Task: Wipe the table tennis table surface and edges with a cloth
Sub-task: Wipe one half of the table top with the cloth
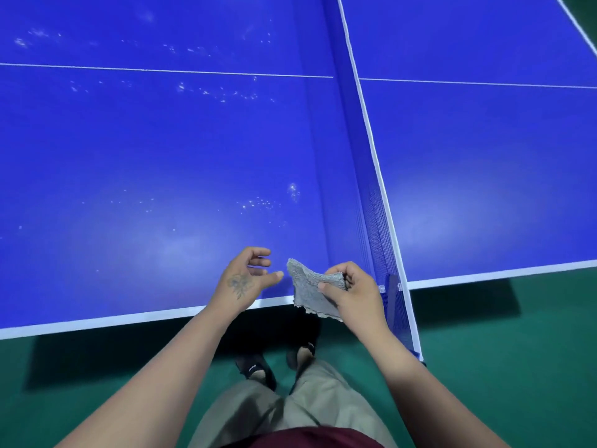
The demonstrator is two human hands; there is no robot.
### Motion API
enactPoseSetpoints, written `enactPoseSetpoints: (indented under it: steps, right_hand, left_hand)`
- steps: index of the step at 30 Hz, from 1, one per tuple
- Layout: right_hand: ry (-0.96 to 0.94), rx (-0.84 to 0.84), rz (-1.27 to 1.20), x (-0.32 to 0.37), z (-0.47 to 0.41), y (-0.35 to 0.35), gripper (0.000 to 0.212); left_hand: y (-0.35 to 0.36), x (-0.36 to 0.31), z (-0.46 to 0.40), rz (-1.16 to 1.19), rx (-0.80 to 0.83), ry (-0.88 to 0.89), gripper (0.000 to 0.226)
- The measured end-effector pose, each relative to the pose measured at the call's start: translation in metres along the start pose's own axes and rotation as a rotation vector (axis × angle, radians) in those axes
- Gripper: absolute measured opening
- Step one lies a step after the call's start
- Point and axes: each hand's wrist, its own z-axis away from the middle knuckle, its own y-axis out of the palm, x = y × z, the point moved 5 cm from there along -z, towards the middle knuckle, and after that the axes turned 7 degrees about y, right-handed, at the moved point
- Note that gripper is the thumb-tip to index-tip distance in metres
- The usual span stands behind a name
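A blue table tennis table (161, 150) with white lines fills the view, its near white edge running just under my hands. Pale dusty specks dot its left half. A small grey cloth (308, 289) hangs above that near edge, pinched at one corner by my right hand (350, 291). My left hand (247, 278) hovers just left of the cloth with fingers loosely spread, holding nothing and a small gap from the cloth.
The blue net (376, 195) with its white top band runs from the far side to a post (392, 295) at the near edge, right of my right hand. Green floor (517, 350) lies below the table, with my feet close to the edge.
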Motion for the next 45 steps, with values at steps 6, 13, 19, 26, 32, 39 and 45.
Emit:
enactPoseSetpoints:
  steps: [6,13,19,26,32,39,45]
  right_hand:
    - [0.085,0.063,0.022,-0.025,-0.036,-0.006,0.024]
    - [0.127,0.037,0.057,-0.048,-0.083,-0.008,0.020]
    - [-0.036,-0.212,0.303,-0.065,-0.112,-0.010,0.045]
    - [-0.201,-0.272,0.739,-0.103,-0.125,0.034,0.065]
    - [-0.153,-0.294,0.966,-0.132,-0.129,0.057,0.074]
    - [-0.144,-0.379,1.010,-0.110,-0.178,0.041,0.071]
    - [-0.157,-0.433,1.043,-0.037,-0.261,0.059,0.075]
  left_hand:
    - [0.021,0.013,-0.014,-0.063,-0.088,-0.045,0.040]
    - [0.039,0.043,-0.027,-0.309,-0.310,0.023,0.030]
    - [0.052,0.055,-0.051,-0.618,-0.408,0.186,0.034]
    - [0.052,0.077,-0.086,-0.860,-0.465,0.256,0.055]
    - [0.046,0.092,-0.128,-1.044,-0.483,0.193,0.074]
    - [0.048,0.104,-0.138,-1.144,-0.449,0.117,0.079]
    - [0.047,0.102,-0.139,-1.170,-0.443,0.113,0.079]
